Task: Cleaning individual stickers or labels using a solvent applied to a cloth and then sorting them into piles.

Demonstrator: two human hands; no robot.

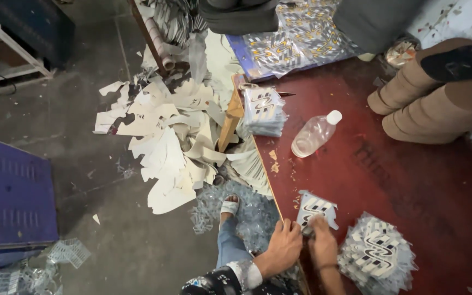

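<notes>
A glossy patterned cutout piece (317,210), low centre of the frame, was pinched at its lower edge by both grips, left hand (284,247) and right hand (322,244), on the dark red counter (411,175). A ragged stack of similar pieces (378,252) lay just right.

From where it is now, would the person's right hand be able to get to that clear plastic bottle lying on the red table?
Probably yes. The right hand is busy on a small patterned piece, but the red tabletop between it and the bottle looks bare, so nothing blocks a forward stretch.
</notes>
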